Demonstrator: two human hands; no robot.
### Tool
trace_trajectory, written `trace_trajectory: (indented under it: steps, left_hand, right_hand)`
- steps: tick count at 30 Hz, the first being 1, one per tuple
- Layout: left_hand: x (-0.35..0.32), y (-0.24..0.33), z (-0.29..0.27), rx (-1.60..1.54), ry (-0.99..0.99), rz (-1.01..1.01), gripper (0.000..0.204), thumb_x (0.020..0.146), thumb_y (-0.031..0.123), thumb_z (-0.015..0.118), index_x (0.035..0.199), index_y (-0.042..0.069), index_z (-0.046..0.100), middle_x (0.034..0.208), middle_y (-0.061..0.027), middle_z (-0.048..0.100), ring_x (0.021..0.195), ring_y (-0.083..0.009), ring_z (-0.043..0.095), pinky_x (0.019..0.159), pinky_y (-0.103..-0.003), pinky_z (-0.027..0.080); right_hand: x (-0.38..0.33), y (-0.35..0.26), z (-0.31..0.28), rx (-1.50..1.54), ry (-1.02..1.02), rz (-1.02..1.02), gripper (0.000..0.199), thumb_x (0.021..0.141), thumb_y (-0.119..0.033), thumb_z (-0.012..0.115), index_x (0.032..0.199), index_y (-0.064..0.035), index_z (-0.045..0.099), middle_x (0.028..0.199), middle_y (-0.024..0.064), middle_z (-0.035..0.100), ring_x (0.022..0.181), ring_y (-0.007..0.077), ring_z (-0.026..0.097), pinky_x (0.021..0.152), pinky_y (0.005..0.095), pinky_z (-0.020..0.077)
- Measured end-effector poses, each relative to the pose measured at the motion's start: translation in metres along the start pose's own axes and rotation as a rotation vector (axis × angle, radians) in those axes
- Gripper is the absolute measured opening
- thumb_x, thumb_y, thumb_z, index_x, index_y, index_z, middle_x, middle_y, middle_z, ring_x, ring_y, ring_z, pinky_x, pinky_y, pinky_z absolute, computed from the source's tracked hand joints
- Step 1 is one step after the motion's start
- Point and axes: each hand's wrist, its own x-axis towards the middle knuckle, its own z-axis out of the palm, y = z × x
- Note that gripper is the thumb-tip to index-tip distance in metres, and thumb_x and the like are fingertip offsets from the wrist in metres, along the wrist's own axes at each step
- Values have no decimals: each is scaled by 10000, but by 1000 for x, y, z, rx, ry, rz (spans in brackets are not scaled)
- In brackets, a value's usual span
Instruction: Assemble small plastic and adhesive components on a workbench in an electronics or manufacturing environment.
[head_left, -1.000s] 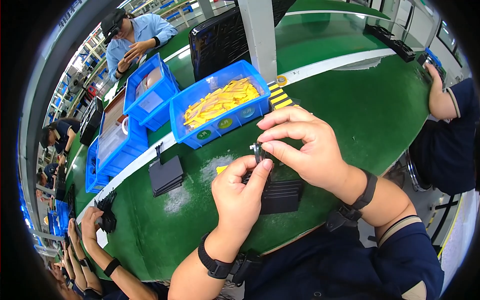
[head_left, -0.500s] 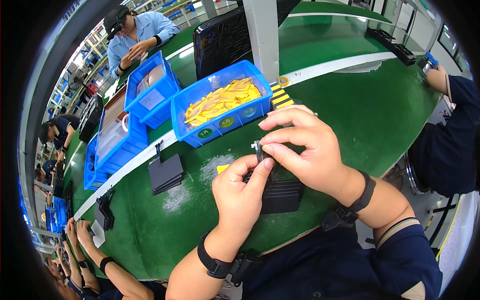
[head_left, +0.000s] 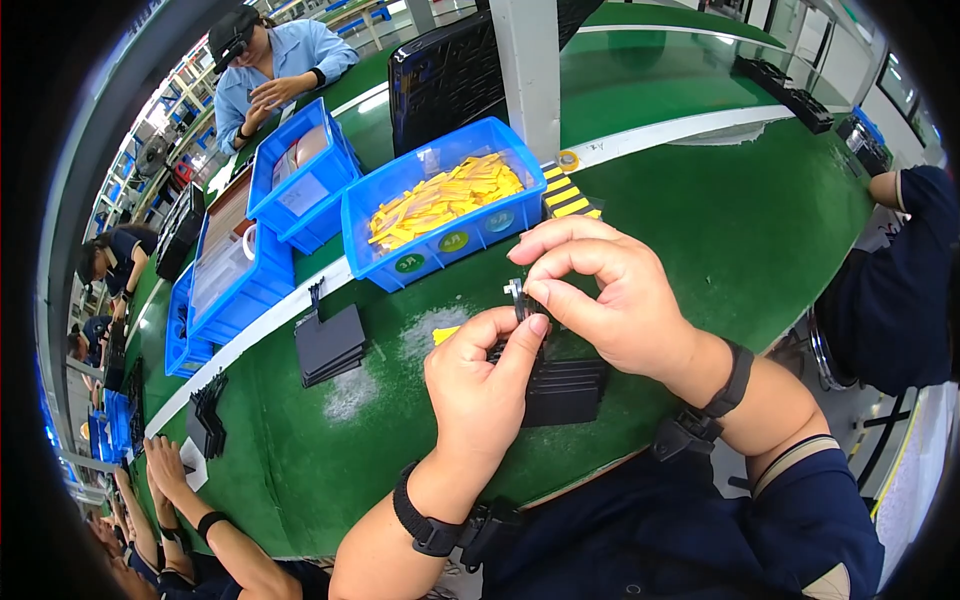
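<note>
Steadying the small black part [head_left: 521,303]: we do best pinching low and firmly, working lightly at its upper end.
Left hand [head_left: 468,385]: thumb and forefinger closed on its lower end.
Right hand [head_left: 620,305]: half curled, fingertips beside its top; we cannot tell whether they grip.
Part's place: above our desk [head_left: 700,250], between both hands.

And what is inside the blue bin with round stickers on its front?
The blue bin holds a heap of small yellow strips. What lies beneath the heap is covered and cannot be seen.
</note>
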Motion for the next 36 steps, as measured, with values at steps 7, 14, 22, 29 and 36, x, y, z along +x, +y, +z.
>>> trace_trajectory:
  steps: [7, 14, 22, 29, 36]
  left_hand:
    - [-1, -5, 7, -224, 109, 63, 98, 824, 52, 666, 885, -22, 648, 796, -55, 669, 732, -79, 609, 653, -216, 482]
    - [-2, -12, -1, -147, 46, 71, 101, 829, 43, 659, 907, -21, 654, 804, -43, 666, 730, -66, 590, 655, -211, 473]
    - [-4, -9, -1, -65, 67, 117, 115, 832, 74, 667, 905, -14, 675, 753, -35, 660, 676, -56, 557, 615, -207, 452]
    - [-4, -12, 0, -65, 95, 127, 116, 836, 81, 665, 899, -15, 674, 727, -25, 649, 652, -57, 546, 596, -206, 442]
    - [-3, -11, 1, -45, 100, 103, 106, 836, 79, 663, 891, -11, 677, 718, -20, 648, 645, -51, 542, 589, -205, 440]
  right_hand:
    - [-3, 2, 1, -184, 48, 7, 45, 767, -14, 602, 812, -11, 608, 1033, 112, 609, 925, 215, 587, 813, 319, 462]
    - [-1, -3, 3, -311, 145, -116, 117, 750, -61, 606, 856, -17, 627, 1032, 115, 586, 969, 281, 561, 828, 364, 450]
    - [-4, -3, 3, -114, 56, -34, 100, 725, -64, 658, 817, -27, 668, 1019, 100, 619, 963, 256, 586, 838, 343, 459]
    - [-3, 0, 4, 133, 39, 140, 83, 760, -77, 659, 810, -16, 684, 974, 95, 642, 881, 211, 622, 789, 314, 487]
    - [-3, 0, 4, 56, 19, 108, 84, 777, -83, 640, 805, -13, 676, 950, 88, 646, 868, 206, 623, 779, 310, 489]
